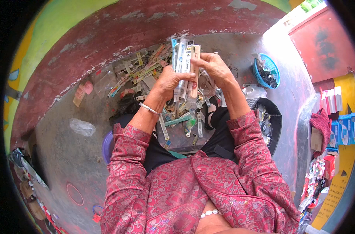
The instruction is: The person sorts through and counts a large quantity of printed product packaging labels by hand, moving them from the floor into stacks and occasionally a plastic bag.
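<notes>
Nearest to me: red patterned sleeves (240, 183), both forearms rising from the lower edge; a metal bangle (149, 108) on the left wrist.

Next: my left hand (170, 80), fingers curled tight round a bundle of long flat packets (184, 64), held upright in front of me above my knees. My right hand (214, 67) meets the bundle's top, fingertips pinching the outermost packet, a tan strip (195, 70).

Below and beyond: a loose heap of similar packets (146, 72) on the grey concrete floor (68, 156), spreading to the left of the hands.

Right of the hands: a blue basket (272, 66) with dark pieces; a black tray (277, 117) nearer to me.

Left: a clear plastic bag (82, 127), lying well apart.
</notes>
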`<state>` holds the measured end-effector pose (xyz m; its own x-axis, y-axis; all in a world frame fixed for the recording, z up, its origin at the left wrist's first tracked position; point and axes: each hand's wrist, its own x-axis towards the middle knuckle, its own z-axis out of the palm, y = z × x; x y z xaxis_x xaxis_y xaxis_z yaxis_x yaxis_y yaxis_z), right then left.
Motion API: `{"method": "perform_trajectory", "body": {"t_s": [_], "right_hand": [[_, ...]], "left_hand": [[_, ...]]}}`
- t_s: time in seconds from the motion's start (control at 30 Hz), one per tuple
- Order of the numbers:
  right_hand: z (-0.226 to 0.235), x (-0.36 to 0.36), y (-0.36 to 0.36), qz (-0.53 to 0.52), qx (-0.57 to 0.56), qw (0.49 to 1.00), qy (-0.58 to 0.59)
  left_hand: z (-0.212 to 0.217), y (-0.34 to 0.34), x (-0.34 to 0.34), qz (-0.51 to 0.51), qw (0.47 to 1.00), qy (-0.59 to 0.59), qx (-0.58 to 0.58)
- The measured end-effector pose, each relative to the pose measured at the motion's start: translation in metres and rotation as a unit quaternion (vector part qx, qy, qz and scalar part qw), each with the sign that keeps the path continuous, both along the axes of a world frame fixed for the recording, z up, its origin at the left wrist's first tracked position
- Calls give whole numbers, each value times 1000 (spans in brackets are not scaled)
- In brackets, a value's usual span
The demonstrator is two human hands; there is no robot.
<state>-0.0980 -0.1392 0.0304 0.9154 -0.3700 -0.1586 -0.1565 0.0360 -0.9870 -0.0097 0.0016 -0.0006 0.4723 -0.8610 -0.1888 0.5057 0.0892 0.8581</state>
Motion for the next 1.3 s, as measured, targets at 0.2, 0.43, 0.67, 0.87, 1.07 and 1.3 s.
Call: {"method": "perform_trajectory", "body": {"t_s": [0.2, 0.43, 0.67, 0.87, 1.07, 1.3], "right_hand": [[-1, -5, -11, -2, 6, 1000, 5], [7, -11, -15, -37, 131, 991, -10], [-8, -2, -9, -65, -166, 984, -15], [-7, -1, -5, -77, -32, 996, -16], [-9, 2, -14, -263, -203, 942, -48], [5, 4, 40, -127, -472, 828, -276]], "left_hand": [[2, 5, 4, -73, 990, 118, -24], [1, 0, 1, -22, 992, 120, -17], [-7, -3, -5, 0, 999, 36, 18], [-1, 0, -9, -19, 998, 53, -31], [-2, -3, -5, 30, 998, 52, -18], [2, -1, -14, -11, 998, -53, 14]]}}
